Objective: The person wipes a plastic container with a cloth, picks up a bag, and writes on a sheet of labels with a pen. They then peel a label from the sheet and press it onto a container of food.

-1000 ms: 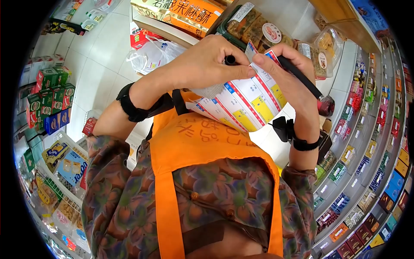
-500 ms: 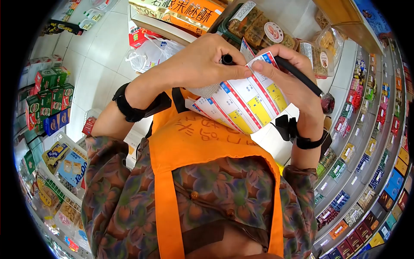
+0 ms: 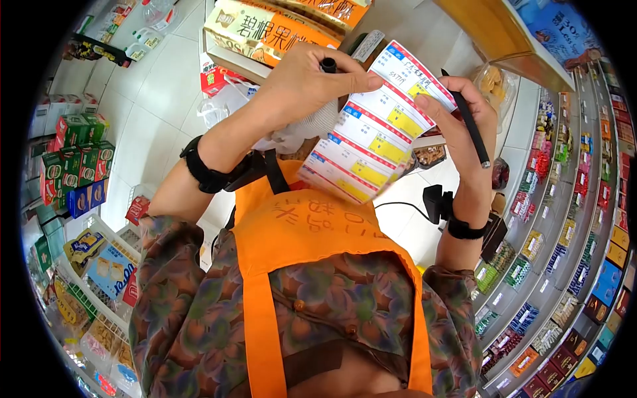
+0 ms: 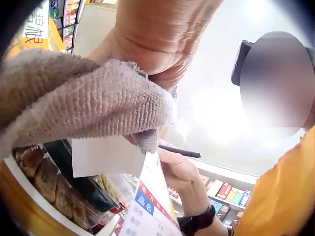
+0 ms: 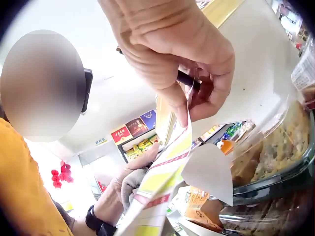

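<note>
A strip of price labels (image 3: 381,142), white with red, blue and yellow print and handwriting at its top, hangs between the hands in the head view. My right hand (image 3: 468,113) pinches its right edge with the thumb and also holds a black pen (image 3: 475,132). My left hand (image 3: 312,79) holds a bunched grey cloth (image 4: 98,98), with a small black cap (image 3: 328,65) sticking up from its fingers. The left thumb tip lies at the strip's left edge. A blank white paper piece (image 4: 106,157) shows below the cloth in the left wrist view.
Boxed orange pastry packs (image 3: 272,33) and clear-lidded pastry trays (image 5: 275,152) sit just beyond the hands. Shelves of small packets (image 3: 551,219) line the right. Green boxes (image 3: 76,149) and a white basket (image 3: 119,232) stand at left. An orange apron (image 3: 318,232) covers the person's front.
The label strip has been raised and spread, so its handwritten top now faces the head camera. The left hand has moved up and away from the right, which still holds the pen.
</note>
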Available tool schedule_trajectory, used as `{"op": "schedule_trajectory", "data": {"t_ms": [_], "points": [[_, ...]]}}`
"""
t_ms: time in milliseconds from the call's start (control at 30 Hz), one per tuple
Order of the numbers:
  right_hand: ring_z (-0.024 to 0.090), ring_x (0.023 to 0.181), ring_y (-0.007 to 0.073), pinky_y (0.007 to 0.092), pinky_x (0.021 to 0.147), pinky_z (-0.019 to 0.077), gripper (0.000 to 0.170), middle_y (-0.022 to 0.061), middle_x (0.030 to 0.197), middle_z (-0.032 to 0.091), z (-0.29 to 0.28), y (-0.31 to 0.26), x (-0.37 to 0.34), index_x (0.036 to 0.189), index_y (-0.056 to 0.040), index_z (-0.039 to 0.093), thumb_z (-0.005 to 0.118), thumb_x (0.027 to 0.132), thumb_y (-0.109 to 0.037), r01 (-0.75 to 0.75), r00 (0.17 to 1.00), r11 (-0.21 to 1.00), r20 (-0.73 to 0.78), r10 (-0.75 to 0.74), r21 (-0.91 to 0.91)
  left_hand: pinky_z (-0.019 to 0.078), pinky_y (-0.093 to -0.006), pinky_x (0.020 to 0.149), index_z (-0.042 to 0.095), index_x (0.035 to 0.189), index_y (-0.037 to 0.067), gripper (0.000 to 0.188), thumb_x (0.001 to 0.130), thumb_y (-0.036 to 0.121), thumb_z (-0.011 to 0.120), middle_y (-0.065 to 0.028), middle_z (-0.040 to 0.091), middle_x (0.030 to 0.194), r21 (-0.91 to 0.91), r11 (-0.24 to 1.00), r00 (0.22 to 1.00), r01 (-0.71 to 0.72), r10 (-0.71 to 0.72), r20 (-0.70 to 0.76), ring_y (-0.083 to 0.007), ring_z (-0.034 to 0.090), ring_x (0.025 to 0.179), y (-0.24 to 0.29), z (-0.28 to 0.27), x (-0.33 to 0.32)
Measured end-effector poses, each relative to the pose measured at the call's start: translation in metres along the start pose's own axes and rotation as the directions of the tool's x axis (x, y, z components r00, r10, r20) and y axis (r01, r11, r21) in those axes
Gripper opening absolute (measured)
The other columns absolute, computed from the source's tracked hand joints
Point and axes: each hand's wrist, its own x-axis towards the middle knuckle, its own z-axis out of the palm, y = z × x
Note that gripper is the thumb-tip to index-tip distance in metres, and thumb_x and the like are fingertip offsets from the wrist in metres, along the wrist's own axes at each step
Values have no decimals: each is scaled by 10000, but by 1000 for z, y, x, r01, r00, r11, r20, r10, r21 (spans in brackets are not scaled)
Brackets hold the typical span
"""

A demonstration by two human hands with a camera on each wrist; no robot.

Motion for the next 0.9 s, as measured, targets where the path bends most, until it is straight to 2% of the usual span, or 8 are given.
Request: {"op": "schedule_trajectory", "data": {"t_ms": [233,333,400,533,600,667,767,900], "points": [[542,725,44,173,630,406,258,30,858,650,-26,24,5,1019,-3,618,735,818,-116,105,925,985,-377,-48,134,424,-180,642,718,939,67,127,815,93,708,7,674,846,316,904,870,-288,385,-308,-43,542,687,16,-71,-3],[541,863,109,231,783,452,283,78,1002,605,-21,31,5,1073,19,553,686,837,-66,219,847,975,-505,-167,46,527,-219,665,484,1243,55,495,794,-74,646,-84,656,910,411,835,697,-367,539,-472,-134,642,804,43,-80,-16],[541,912,139,255,826,455,265,91,1034,579,-17,44,5,1065,24,536,662,842,-44,287,758,945,-566,-323,-155,482,-221,735,534,1300,81,481,843,116,682,-81,678,944,496,818,704,-291,534,-468,-100,627,833,31,-124,-29],[554,980,167,272,901,423,199,125,1073,582,-2,50,2,1041,3,530,593,852,-5,241,627,922,-676,-386,-303,474,-201,733,524,1308,87,515,805,30,615,-103,689,1014,624,776,545,-89,563,-622,-90,621,874,39,-138,-46],[563,990,171,285,919,420,183,144,1120,588,4,62,-1,1041,1,531,565,861,2,251,703,962,-664,-255,-104,469,-195,703,584,1242,60,432,813,7,572,-81,683,953,861,508,411,-14,788,-458,-78,605,801,46,-125,-46],[574,1018,183,302,937,417,151,177,1189,589,19,64,-4,1048,-1,526,530,898,-15,252,761,960,-638,-118,123,451,-187,653,650,1156,68,368,816,-10,533,-31,656,866,721,648,525,-245,714,-463,-57,564,714,32,-112,-40],[522,1117,199,302,959,393,202,224,1285,510,47,51,-8,1114,-11,483,532,955,-125,300,799,945,-576,-173,132,431,-241,511,687,1060,87,345,780,-11,511,-54,622,688,703,637,837,-316,536,-109,-96,534,536,37,-67,-31],[451,1245,292,359,1018,354,334,273,1374,402,65,32,-24,1222,-15,402,548,934,-102,261,870,964,-418,-261,-56,503,-354,521,550,1276,165,522,776,122,692,-106,682,814,720,529,851,-450,498,167,-275,631,581,17,8,-7]]}}
